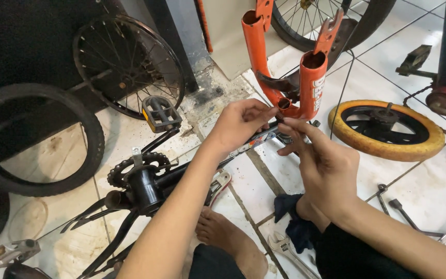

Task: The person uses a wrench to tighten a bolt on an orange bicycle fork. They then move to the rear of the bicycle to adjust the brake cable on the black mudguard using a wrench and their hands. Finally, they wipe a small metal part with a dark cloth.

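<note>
An upturned black bicycle frame (145, 188) lies on the tiled floor, with its orange front fork (311, 77) pointing up. My left hand (238, 124) grips the frame's tube just below the fork crown. Beside it, my right hand (321, 165) pinches something small at the base of the fork with thumb and forefinger; what it holds is too small to tell. A black pedal (160, 113) and the chainring (130, 168) sit left of my left arm.
A small wheel with a yellow tyre (385, 129) lies at right. A spoked wheel (127, 62) and a loose black tyre (32, 139) stand at left. Wrenches (290, 253) and other tools (414, 217) lie on the tiles near my bare foot (223, 232) and a dark cloth (295, 222).
</note>
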